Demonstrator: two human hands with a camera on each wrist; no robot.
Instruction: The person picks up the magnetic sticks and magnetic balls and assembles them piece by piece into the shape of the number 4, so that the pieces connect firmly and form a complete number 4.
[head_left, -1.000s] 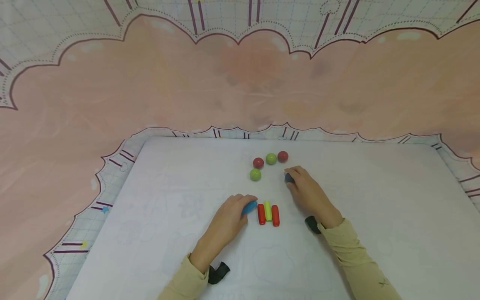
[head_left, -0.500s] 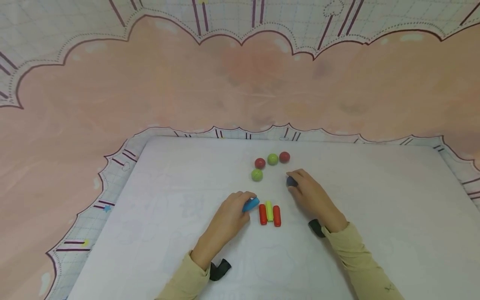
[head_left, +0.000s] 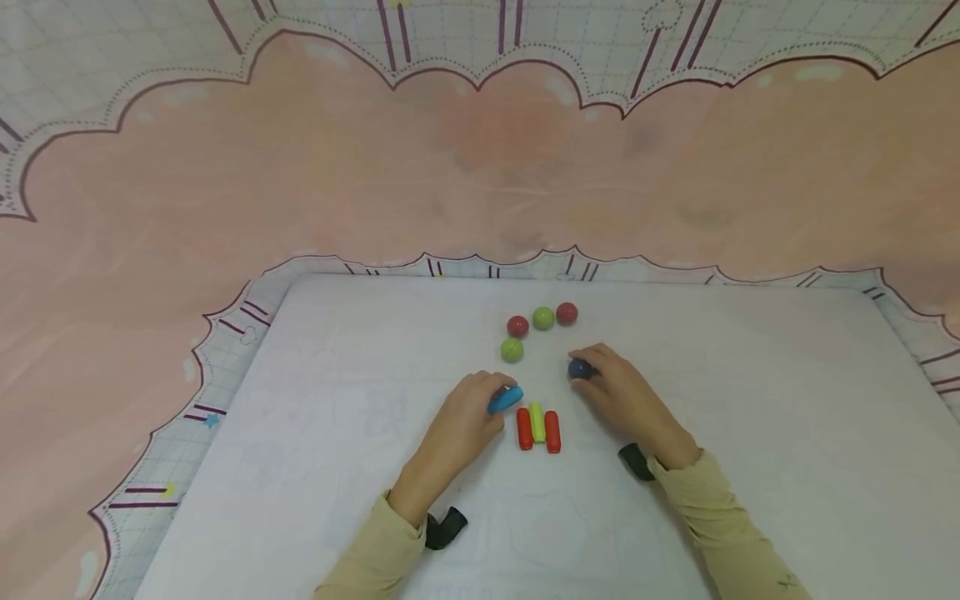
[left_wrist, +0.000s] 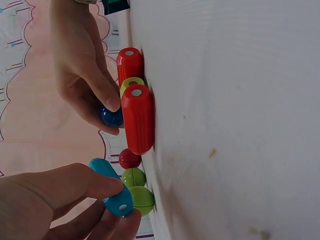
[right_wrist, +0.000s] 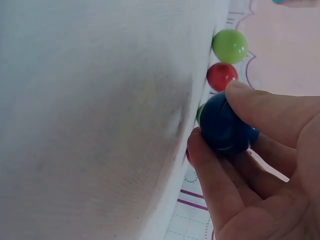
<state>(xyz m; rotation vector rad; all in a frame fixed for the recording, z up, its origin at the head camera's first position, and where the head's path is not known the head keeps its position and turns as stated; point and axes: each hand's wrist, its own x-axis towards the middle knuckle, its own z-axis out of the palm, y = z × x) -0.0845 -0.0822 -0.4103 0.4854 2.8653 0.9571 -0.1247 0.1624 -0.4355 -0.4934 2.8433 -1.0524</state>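
My left hand (head_left: 463, 423) pinches a light-blue rod (head_left: 505, 400) between thumb and fingers, above the table and just left of the standing-apart rods. A pale dot shows in the rod's end (left_wrist: 122, 206) in the left wrist view. My right hand (head_left: 621, 396) pinches a dark blue ball (head_left: 579, 369) in its fingertips. In the right wrist view, a smaller bit of blue shows behind that ball (right_wrist: 220, 122); I cannot tell whether it is a second piece. Between the hands lie a red rod (head_left: 524, 429), a yellow-green rod (head_left: 537, 423) and another red rod (head_left: 552, 432), side by side.
Farther back sit a red ball (head_left: 517, 326), a green ball (head_left: 543, 317), another red ball (head_left: 567, 313) and a nearer green ball (head_left: 512, 349). The white table (head_left: 337, 350) has a patterned border. Black straps (head_left: 446, 528) hang at both wrists.
My left hand has lifted slightly away from me and right with the light-blue rod. My right hand has drawn back a little, and more of the dark blue ball shows.
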